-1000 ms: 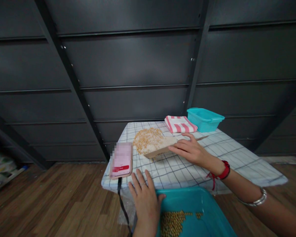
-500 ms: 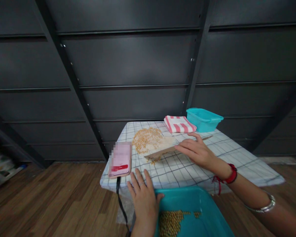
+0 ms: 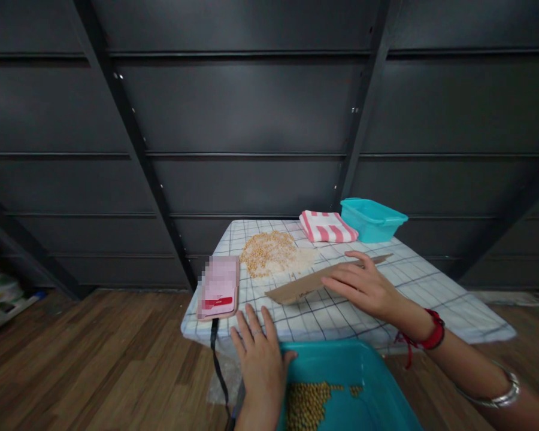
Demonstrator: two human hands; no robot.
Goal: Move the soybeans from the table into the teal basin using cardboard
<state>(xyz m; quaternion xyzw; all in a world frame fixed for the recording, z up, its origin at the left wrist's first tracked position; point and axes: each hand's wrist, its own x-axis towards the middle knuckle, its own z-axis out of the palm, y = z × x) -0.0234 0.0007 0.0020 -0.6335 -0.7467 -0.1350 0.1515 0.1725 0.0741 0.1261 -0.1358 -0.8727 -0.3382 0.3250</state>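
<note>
Since a second ago the cardboard strip [image 3: 305, 284] is clear of the grain pile [image 3: 272, 254], no longer against its edge, and sits nearer the person along with the right hand [image 3: 371, 288].

Counted: two hands, two teal tubs, one cardboard strip, one grain pile, one phone, one striped cloth. The right arm wears two bands, a red thread at the wrist and a silver bangle further up.

Right hand lies flat over the strip's right part, fingers stretched out and slightly apart, pressing down rather than clamped round it; whether the thumb hooks under the edge cannot be told. From under those fingers the strip runs out to the hand's left, its free end near the pile but apart from it.

Left hand [image 3: 258, 353] rests palm down on the edge of the table [image 3: 453, 305], fingers spread, holding nothing. Its thumb touches the rim of the near tub [image 3: 372, 371], which holds a patch of yellow beans. Just beyond the left fingertips lies the phone [image 3: 218, 287], with a black cable [image 3: 218, 371] hanging beside that hand.

Beyond the right hand lie the striped cloth [image 3: 327, 226] and, just beside it, the far tub [image 3: 372, 218]
</note>
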